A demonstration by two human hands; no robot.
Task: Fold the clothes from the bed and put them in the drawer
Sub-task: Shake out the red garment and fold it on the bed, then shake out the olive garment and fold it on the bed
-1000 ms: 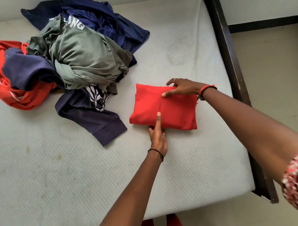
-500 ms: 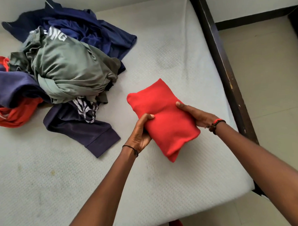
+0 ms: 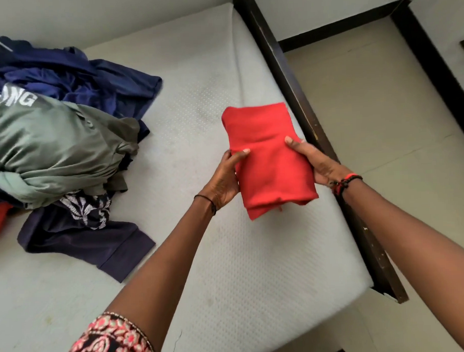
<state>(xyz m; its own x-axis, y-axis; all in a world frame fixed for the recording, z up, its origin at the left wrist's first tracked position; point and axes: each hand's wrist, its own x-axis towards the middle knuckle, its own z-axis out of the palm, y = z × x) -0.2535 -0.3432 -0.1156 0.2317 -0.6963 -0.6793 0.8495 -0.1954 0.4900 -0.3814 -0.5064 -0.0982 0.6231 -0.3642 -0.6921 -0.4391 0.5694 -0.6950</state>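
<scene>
The folded red garment (image 3: 267,158) is held clear of the bed (image 3: 229,269), between both hands. The left hand (image 3: 225,181) grips its left edge, thumb pressed on top and fingers out of sight beneath. The right hand (image 3: 315,164) grips the opposite edge the same way.

It looks light and soft, a limp bundle whose layers could sag or slide apart. Supporting it from below along both long sides seems the safest hold.

Just beyond the right hand runs the dark bed frame (image 3: 288,80). Well to the left of the left hand lies the unfolded heap: a green shirt (image 3: 51,146), navy clothes (image 3: 88,75) and a dark purple piece (image 3: 90,246).
</scene>
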